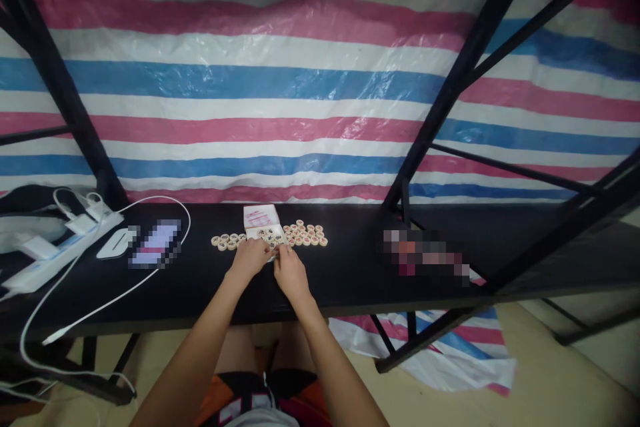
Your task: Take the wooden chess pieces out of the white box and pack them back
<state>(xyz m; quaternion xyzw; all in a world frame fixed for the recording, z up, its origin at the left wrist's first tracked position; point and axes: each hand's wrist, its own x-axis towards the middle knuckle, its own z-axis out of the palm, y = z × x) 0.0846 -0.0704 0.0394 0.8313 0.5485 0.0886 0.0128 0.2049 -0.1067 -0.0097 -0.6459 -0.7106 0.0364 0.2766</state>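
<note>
Several round pale game discs lie on a black table [350, 273]: one row [227, 240] at the left, a bigger cluster [305, 235] at the right. Between them a small white-and-pink box [261, 217] stands with more discs in front of it. My left hand [250, 257] and my right hand [289, 270] meet just below the box, fingers curled over the discs there. What the fingertips pinch is too small to make out.
A white power strip [55, 250] with plugs and a white cable [100, 307] lies at the left, beside a white mouse [114, 243]. Black metal frame bars [445, 100] rise at both sides. A striped tarp [300, 80] hangs behind the table.
</note>
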